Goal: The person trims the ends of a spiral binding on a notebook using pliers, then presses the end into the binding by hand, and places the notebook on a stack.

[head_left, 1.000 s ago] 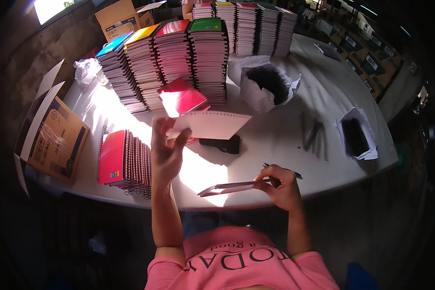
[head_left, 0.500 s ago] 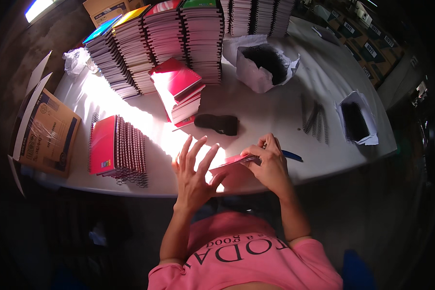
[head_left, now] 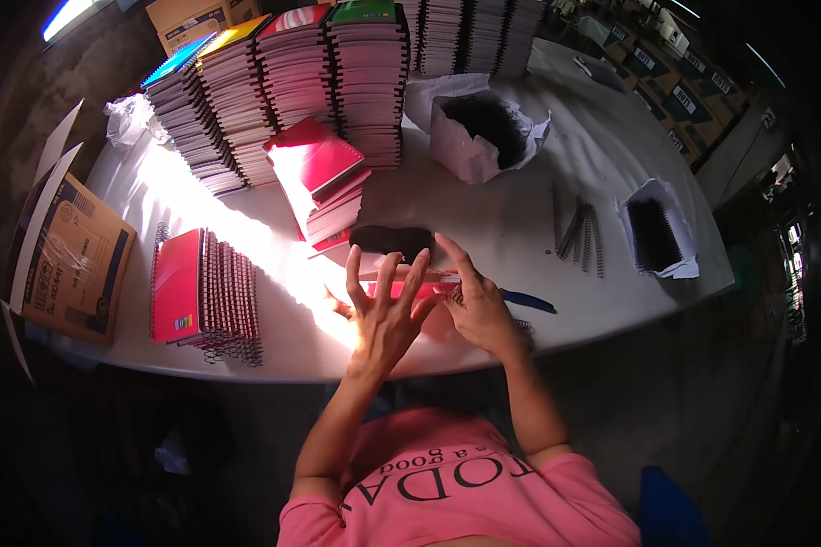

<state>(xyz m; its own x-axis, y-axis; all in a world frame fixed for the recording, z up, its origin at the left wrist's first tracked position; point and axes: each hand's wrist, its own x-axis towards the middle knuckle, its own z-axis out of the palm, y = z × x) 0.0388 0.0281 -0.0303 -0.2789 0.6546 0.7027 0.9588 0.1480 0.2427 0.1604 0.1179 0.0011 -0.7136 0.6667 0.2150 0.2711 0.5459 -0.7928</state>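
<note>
A red-covered notebook (head_left: 440, 284) is tilted up above the near edge of the table, largely hidden behind my hands. My left hand (head_left: 385, 319) lies across its near side with the fingers spread and stretched out. At the notebook's right end, my right hand (head_left: 483, 314) holds it between the thumb and the other fingers, the index finger pointing away. Just beyond my fingertips lies a dark, elongated object (head_left: 392, 241) whose kind I cannot make out. A slim blue tool (head_left: 529, 301) rests right of my right hand, and a short dark coil (head_left: 524, 326) is partly visible beside the wrist.
Left are a stack of red spiral notebooks (head_left: 181, 287) and an open cardboard box (head_left: 73, 255). Behind stand tall notebook stacks (head_left: 365, 91) and a leaning red pile (head_left: 315, 164). Paper-wrapped black coils (head_left: 488, 132), loose coils (head_left: 576, 232) and another coil bundle (head_left: 652, 232) lie right.
My left hand has moved right onto the notebook. My right index finger has stretched out from its earlier pinch, and the notebook has turned to lie more across. The view has shifted slightly.
</note>
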